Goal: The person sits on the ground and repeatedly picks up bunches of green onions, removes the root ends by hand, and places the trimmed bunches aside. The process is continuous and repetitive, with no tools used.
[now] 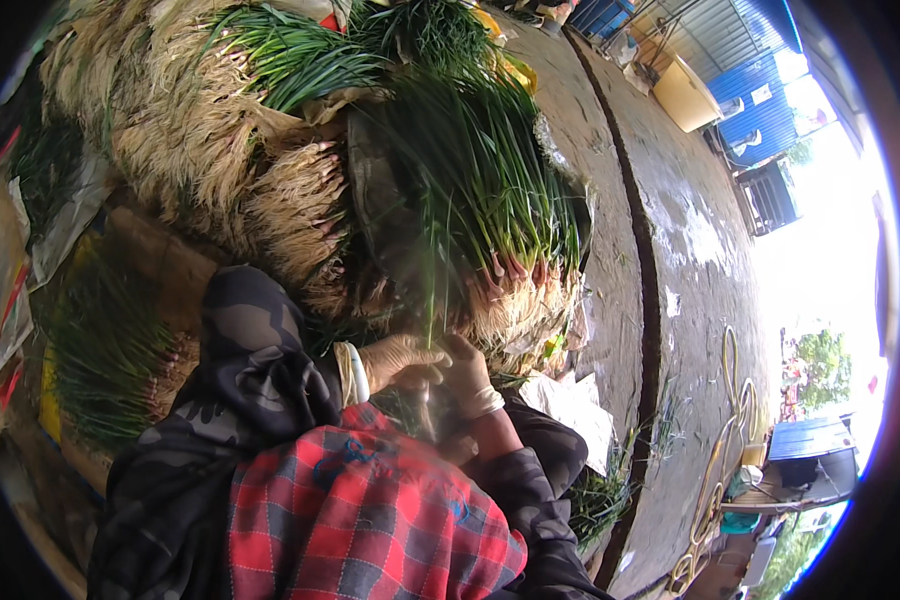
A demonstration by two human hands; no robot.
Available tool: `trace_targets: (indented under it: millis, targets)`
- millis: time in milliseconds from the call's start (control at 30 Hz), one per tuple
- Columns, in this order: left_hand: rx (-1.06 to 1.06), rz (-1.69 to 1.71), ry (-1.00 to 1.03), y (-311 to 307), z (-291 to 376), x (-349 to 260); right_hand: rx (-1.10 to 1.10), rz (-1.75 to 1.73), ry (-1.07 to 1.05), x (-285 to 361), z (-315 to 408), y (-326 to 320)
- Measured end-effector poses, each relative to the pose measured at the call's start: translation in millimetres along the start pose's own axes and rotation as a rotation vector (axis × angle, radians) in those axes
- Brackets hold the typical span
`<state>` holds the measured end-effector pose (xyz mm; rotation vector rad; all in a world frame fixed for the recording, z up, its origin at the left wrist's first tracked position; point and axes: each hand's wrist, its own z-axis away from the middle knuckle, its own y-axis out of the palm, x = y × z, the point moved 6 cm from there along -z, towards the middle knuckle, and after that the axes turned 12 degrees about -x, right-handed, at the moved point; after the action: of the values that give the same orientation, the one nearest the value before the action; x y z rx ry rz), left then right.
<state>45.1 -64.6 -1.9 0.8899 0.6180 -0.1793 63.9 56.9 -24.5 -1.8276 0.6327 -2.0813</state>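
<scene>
My left hand (401, 364), in a pale glove with a white bangle at the wrist, pinches a thin spring onion (429, 300). The plant's green leaves stretch away from me, and its pale, blurred root end (425, 411) hangs below the fingers. My right hand (466, 375), also gloved, is curled close beside the left at the same stalk; whether it grips the stalk is hard to see. Just beyond lies a thick layer of spring onions (487, 180), with pinkish bulbs and whitish roots (529, 307) turned towards me.
A large heap of rooty spring onions (195, 142) rises ahead to the left. Another bunch (105, 352) lies by my left elbow. To the right, a dark groove (634, 202) crosses the wet concrete floor (690, 247). Leaf scraps (600, 502), a yellowish hose (712, 465) and a cream tub (686, 94) lie that way.
</scene>
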Motion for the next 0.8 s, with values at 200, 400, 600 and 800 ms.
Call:
trace_targets:
  millis: [200,400,600,800]
  targets:
    - [-0.056,-0.033,0.321,3,16,-34,0.038,0.609,-0.138,21,2,-35]
    - [-0.178,0.133,0.487,-13,20,-47,-0.521,0.64,-0.769,127,-52,-67]
    - [-0.417,0.069,0.286,-33,-6,-24,-0.44,0.498,-0.26,84,-29,-61]
    - [-0.323,0.055,0.215,-26,-20,-16,-0.197,0.356,-0.278,101,5,-37]
